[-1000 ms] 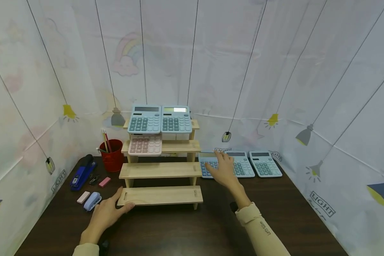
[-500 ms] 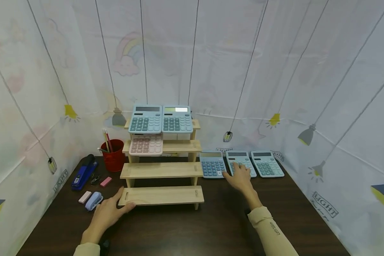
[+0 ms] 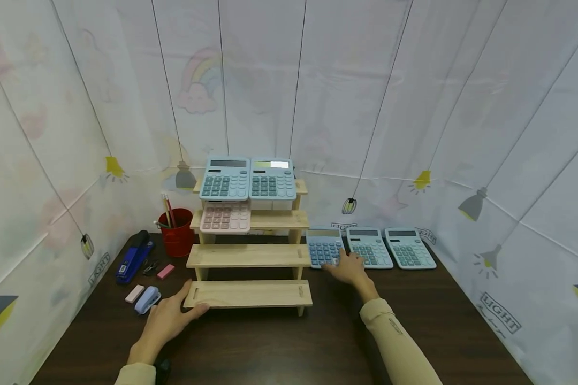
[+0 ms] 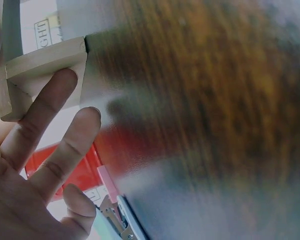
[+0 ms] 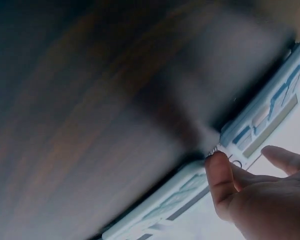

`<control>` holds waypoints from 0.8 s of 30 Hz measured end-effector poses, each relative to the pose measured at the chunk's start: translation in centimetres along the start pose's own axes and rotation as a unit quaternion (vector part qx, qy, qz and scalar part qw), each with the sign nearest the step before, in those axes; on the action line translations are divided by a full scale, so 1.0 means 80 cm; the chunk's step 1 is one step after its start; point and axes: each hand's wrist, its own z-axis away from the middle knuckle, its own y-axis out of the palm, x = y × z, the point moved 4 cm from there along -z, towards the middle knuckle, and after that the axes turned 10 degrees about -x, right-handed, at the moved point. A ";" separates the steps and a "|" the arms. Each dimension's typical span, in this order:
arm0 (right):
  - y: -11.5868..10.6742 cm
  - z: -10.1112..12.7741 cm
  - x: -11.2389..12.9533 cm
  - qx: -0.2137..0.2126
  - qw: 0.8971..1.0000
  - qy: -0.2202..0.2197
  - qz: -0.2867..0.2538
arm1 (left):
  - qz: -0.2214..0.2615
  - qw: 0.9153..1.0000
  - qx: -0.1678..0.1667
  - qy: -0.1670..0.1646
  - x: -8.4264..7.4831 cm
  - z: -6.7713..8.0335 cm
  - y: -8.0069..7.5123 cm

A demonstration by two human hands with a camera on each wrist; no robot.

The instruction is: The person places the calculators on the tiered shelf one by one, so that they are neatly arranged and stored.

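Observation:
A wooden four-step stand [image 3: 248,255] sits mid-table. Its top step carries two blue calculators [image 3: 226,179] [image 3: 272,179], and the second step carries a pink calculator [image 3: 225,216]. Three more blue calculators lie in a row on the table to the right. My right hand [image 3: 349,267] [image 5: 260,195] touches the near right corner of the leftmost calculator [image 3: 324,247] [image 5: 165,205]. Its thumb [image 5: 217,172] is at the near edge, beside the middle calculator [image 3: 370,247] [image 5: 260,120]. My left hand [image 3: 168,318] [image 4: 35,150] lies flat, straight fingers against the left end of the lowest step [image 3: 250,294] [image 4: 40,62].
The third calculator [image 3: 409,248] lies furthest right, near the curtain wall. Left of the stand are a red pencil cup [image 3: 177,232], a dark blue stapler [image 3: 135,256], a small light-blue stapler [image 3: 146,299], two erasers [image 3: 165,271] [image 3: 135,293] and binder clips [image 3: 149,266]. The dark wooden table [image 3: 279,347] stretches in front.
My right hand went from over the leftmost table calculator to the middle one, then came back left to the near corner of the leftmost. The left hand has stayed on the lowest step.

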 end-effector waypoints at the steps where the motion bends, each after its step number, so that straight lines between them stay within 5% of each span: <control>1: 0.002 -0.001 0.001 0.002 1.000 0.001 -0.003 | 0.000 1.000 -0.001 0.001 0.000 0.000 0.000; 24: 0.027 -0.030 0.025 0.044 0.995 0.089 0.024 | -0.002 1.000 -0.011 0.006 -0.004 0.000 -0.002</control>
